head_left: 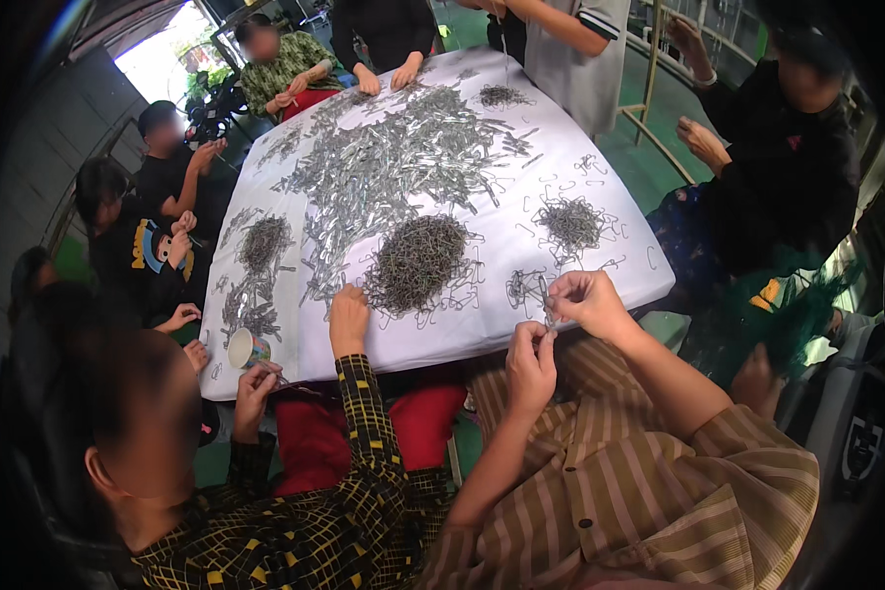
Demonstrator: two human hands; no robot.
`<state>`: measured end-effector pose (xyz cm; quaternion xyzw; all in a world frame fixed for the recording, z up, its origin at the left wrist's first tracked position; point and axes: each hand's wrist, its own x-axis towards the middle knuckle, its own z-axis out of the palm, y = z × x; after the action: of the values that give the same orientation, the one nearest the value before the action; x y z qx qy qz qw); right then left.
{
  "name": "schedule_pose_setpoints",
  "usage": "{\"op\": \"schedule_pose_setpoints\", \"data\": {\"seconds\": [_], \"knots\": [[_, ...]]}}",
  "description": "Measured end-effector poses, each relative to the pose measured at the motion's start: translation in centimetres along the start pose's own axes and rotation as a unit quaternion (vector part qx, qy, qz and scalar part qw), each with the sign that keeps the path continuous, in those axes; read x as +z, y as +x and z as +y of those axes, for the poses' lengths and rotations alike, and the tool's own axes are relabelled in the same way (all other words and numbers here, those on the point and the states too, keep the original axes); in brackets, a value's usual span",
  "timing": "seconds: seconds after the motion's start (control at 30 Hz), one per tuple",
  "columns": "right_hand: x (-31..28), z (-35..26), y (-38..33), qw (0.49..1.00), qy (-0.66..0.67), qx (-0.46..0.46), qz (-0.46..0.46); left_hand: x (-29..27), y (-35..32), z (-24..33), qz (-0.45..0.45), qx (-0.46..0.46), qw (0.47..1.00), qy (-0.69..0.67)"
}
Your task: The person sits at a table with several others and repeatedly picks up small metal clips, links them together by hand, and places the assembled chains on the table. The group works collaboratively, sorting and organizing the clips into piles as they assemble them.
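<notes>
My left hand (531,362) and my right hand (587,301) meet just over the near edge of the white-covered table (560,157). Together they pinch a thin silver metal clip (545,300) held upright; the right fingers close on its upper part and the left fingertips on its lower end. A few loose wire hooks (523,285) lie on the cloth just beyond my hands. Further in sit a small heap of wire hooks (570,224) and a larger dark heap of hooks (418,261).
A wide spread of silver metal strips (383,157) covers the table's middle. A co-worker in a checked shirt at my left has a hand (348,320) on the cloth by the big heap. A cup (247,347) stands at the left corner. Several other people sit around.
</notes>
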<state>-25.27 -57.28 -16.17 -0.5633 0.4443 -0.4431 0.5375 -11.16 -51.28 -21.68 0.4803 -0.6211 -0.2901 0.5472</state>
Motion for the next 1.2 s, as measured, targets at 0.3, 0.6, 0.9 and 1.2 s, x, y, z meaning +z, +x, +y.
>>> {"op": "schedule_pose_setpoints", "data": {"seconds": [0.3, 0.6, 0.9, 1.2], "knots": [[1.8, 0.3, -1.0, 0.997, -0.036, -0.050, 0.045, -0.2, -0.5, -0.4, 0.017, 0.034, 0.999, -0.001], [3.5, -1.7, -2.4, 0.972, -0.163, -0.148, 0.086, -1.0, -0.7, 0.2, 0.017, 0.019, 1.000, 0.006], [4.3, -2.8, -2.9, 0.972, -0.176, -0.146, 0.051, -1.7, -1.2, 1.2, 0.016, 0.024, 1.000, 0.005], [4.0, -2.6, -4.3, 0.972, -0.183, -0.141, 0.046, -1.3, -2.0, 1.1, 0.000, 0.046, 0.999, -0.021]]}}
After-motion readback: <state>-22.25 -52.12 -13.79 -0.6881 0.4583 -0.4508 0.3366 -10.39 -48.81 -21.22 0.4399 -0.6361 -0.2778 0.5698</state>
